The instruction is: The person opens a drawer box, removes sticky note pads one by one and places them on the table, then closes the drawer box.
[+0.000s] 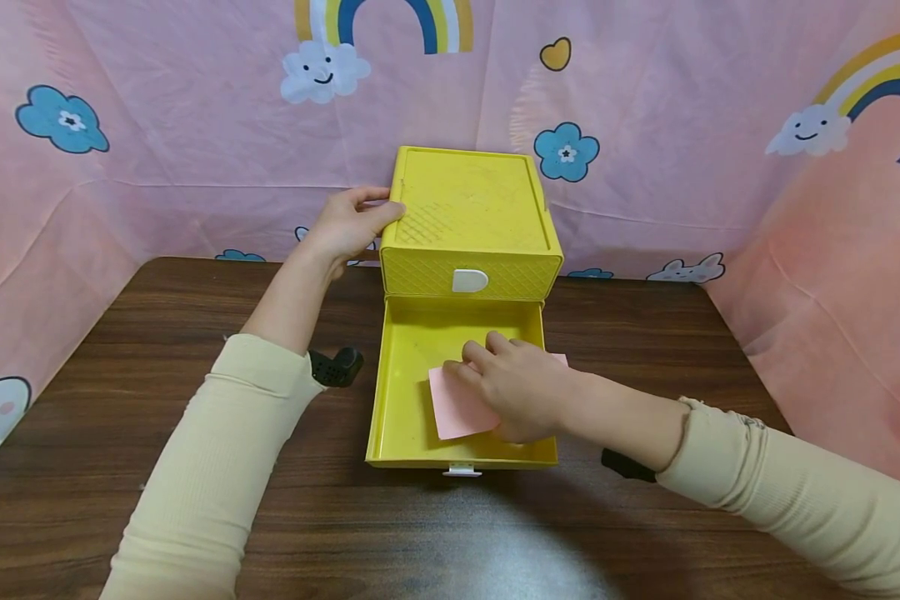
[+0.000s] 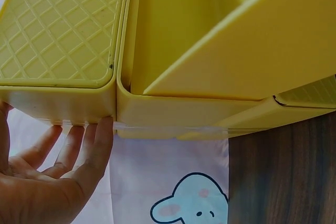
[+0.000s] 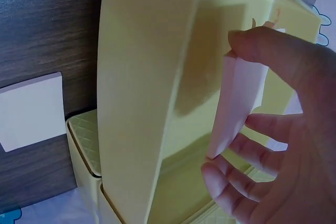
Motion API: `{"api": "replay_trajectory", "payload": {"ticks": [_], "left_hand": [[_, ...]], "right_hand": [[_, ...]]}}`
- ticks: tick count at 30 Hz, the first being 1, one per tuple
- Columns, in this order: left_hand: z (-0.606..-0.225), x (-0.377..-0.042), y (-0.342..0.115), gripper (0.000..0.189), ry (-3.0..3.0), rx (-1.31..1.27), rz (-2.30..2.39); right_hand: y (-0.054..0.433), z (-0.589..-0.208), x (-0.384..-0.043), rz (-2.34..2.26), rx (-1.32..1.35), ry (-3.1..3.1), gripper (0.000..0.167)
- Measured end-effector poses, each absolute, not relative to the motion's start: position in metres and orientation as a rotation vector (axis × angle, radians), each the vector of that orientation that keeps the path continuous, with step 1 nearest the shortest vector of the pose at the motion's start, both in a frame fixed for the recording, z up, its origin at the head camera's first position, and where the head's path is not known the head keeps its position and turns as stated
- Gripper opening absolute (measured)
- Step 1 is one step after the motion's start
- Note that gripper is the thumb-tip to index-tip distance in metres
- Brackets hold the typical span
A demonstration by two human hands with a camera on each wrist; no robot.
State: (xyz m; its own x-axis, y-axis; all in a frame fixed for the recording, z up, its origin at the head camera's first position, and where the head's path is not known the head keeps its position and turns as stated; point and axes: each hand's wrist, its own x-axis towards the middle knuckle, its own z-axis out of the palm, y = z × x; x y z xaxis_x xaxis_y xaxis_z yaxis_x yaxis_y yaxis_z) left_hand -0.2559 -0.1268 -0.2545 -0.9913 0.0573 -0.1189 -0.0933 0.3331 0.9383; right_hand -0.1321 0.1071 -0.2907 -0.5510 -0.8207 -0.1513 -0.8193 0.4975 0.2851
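A yellow two-drawer box stands on the table with its lower drawer pulled out. My right hand is inside that drawer, pinching a small pink note pad. The right wrist view shows this pad bowed between thumb and fingertips. A second pink note pad lies on the table beside the drawer, mostly behind the hand in the head view. At the box's upper left side is my left hand, its thumb on the top edge. Its fingers press the side wall, fairly straight.
The upper drawer front is closed and carries a white tab. Another white tab sits on the lower drawer's front. Around the dark wooden table hangs a pink patterned cloth, close behind the box.
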Motion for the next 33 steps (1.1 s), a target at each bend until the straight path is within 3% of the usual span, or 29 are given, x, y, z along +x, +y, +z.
{"api": "replay_trajectory", "payload": {"ticks": [33], "left_hand": [[-0.253, -0.255, -0.127, 0.058, 2.415, -0.032, 1.755]], "right_hand": [[0.137, -0.258, -0.136, -0.327, 1.449, -2.647, 0.078]]}}
